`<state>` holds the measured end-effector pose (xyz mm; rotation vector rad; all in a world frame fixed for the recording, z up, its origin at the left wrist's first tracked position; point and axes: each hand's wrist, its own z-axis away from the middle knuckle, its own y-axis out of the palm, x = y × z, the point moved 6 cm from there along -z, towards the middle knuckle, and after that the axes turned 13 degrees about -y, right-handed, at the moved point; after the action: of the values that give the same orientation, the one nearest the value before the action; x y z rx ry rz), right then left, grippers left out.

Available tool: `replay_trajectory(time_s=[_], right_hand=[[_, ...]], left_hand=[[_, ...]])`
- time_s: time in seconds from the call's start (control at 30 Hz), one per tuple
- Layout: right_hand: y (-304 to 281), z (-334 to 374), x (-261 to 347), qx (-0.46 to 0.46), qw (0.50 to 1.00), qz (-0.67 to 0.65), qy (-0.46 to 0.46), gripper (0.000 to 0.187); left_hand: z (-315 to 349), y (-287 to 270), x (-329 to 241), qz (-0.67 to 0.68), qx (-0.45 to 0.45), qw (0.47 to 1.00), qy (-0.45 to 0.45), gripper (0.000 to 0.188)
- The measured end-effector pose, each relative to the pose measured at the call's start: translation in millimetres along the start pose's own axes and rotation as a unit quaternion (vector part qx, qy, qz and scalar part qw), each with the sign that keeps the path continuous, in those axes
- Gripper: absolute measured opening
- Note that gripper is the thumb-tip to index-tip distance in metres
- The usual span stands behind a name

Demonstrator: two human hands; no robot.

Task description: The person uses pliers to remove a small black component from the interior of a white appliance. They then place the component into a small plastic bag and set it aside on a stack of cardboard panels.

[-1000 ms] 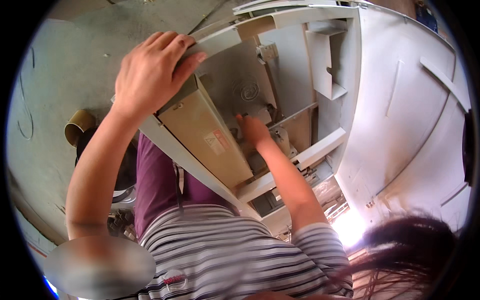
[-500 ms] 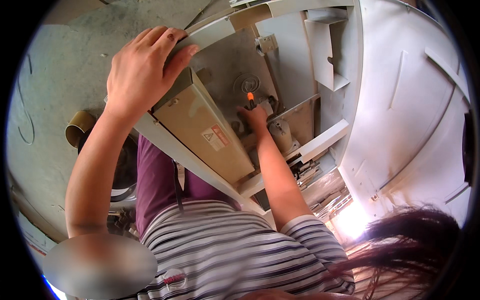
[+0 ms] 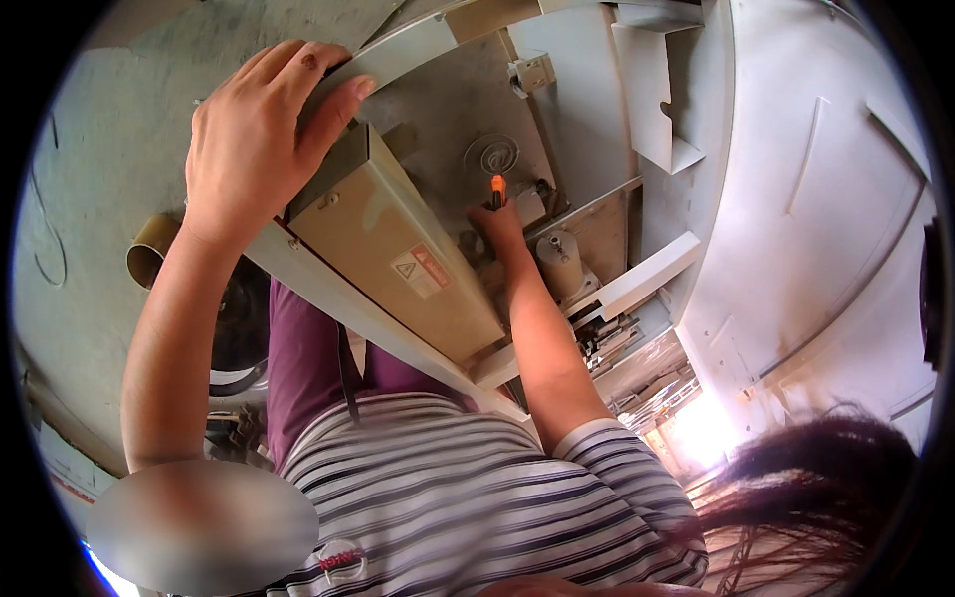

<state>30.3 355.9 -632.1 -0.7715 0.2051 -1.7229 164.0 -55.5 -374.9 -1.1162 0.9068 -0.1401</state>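
Observation:
My left hand (image 3: 254, 144) grips the rim of a pale metal cabinet frame (image 3: 413, 62), fingers over its outer side and thumb toward the inside. Deep in the cabinet, my right hand (image 3: 500, 227) is closed around a tool with an orange and black handle (image 3: 498, 189); its working end is hidden, so I cannot tell its exact kind. Close beside the right forearm stands a beige cylindrical part (image 3: 559, 261) with a metal stud on top. Between my two arms lies a long beige box-shaped cover (image 3: 388, 249) carrying a warning label (image 3: 423, 269).
A coil of thin wire (image 3: 497, 154) lies beyond my right hand. A metal bracket (image 3: 530, 74) and a bent sheet-metal channel (image 3: 652, 95) are fixed inside the cabinet. To the right stands a large white panel (image 3: 796, 219). A brass-coloured tube (image 3: 151, 249) is on the floor at left.
My left hand sits slightly further left in the picture, as the view has shifted a little. The orange and black handle in my right hand has tilted slightly.

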Motion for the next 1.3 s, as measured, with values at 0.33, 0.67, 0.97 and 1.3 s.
replay_trajectory(time_s=[0.33,0.67,0.97,1.3], right_hand=[[-6,15,25,-0.024,0.995,0.091,-0.029,0.056],[-97,167,93,-0.197,0.926,-0.273,-0.172,0.036],[-92,311,-16,-0.450,0.822,-0.316,-0.148,0.037],[-41,327,-60,-0.509,0.771,-0.381,-0.036,0.029]], left_hand=[[0,1,-3,-0.012,-0.003,1.000,0.012,0.025],[30,5,-101,0.052,0.021,0.965,0.256,0.024],[32,273,-139,0.184,0.582,0.754,-0.243,0.045],[101,465,-76,0.132,0.671,0.644,-0.343,0.061]])
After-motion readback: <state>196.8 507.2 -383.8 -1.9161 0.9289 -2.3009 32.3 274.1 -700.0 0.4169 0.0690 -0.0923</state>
